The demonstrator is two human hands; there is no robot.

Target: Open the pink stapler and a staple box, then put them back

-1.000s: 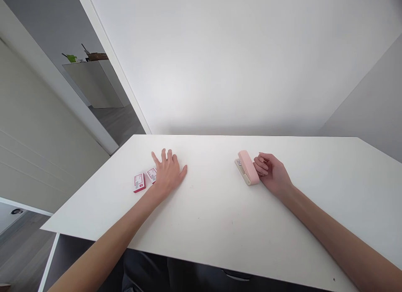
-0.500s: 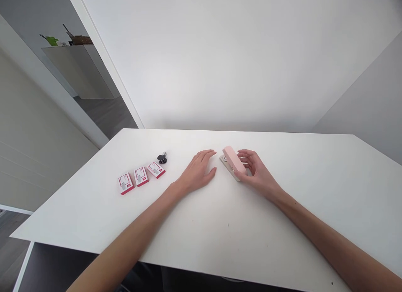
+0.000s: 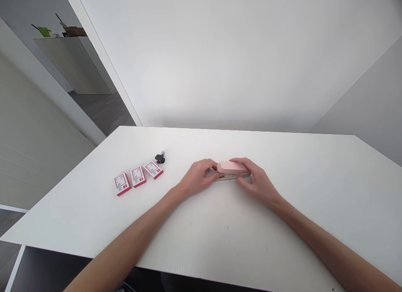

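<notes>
A pink stapler (image 3: 232, 167) with a pale base lies sideways on the white table, its front end pointing left. My right hand (image 3: 256, 181) is wrapped around the rear half, fingers over the top and thumb on the near side. At the front end, my left hand (image 3: 201, 174) has its thumb and fingertips closed on the stapler's tip. The fingertips of my left hand are partly hidden behind the stapler.
Left of my hands, three small white and red boxes (image 3: 138, 176) stand in a slanting row on the table (image 3: 194, 250). Behind them lies a small black item with a silver part (image 3: 160, 158), perhaps a staple remover. A white wall (image 3: 220, 65) rises at the table's far edge.
The stapler has turned from a slant to lying nearly straight across, with my right hand still on it. My left hand, open and apart before, has closed on its front end.
</notes>
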